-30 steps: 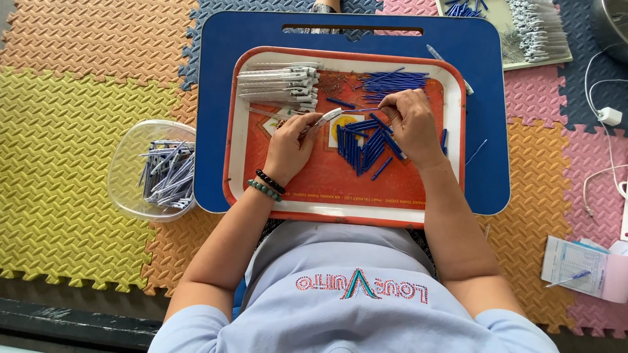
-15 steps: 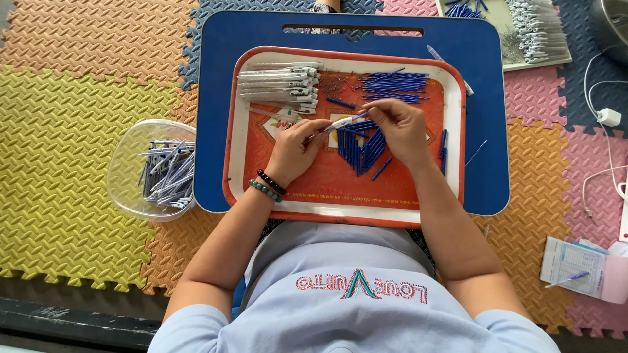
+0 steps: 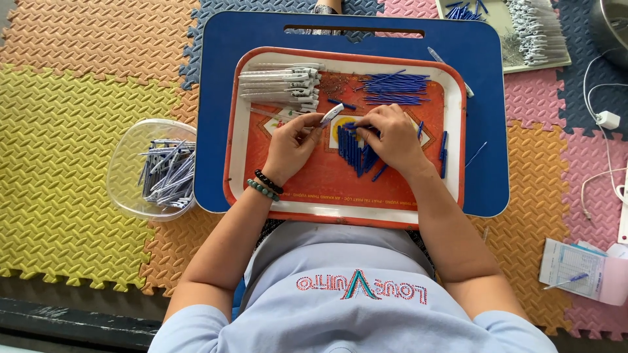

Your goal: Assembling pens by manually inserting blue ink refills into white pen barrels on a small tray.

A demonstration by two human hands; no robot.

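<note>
My left hand [image 3: 291,145] holds a white pen barrel [image 3: 331,115] tilted up over the orange tray [image 3: 340,210]. My right hand [image 3: 392,138] pinches a blue piece at the top of a small pile of blue pen parts [image 3: 356,149] in the tray's middle. A row of white pen barrels [image 3: 280,85] lies at the tray's far left. A bundle of thin blue refills [image 3: 394,89] lies at its far right. Bead bracelets circle my left wrist [image 3: 264,185].
The tray rests on a blue lap board [image 3: 487,131] over coloured foam floor mats. A clear plastic bowl [image 3: 124,171] of finished pens stands to the left. More pen parts lie on a sheet [image 3: 523,33] at the far right. A white cable and a paper pad [image 3: 569,268] lie right.
My right hand, first down on the blue pile, then met the left at the white barrel, and now pinches a blue piece at the pile's top. The barrel tilts more upright.
</note>
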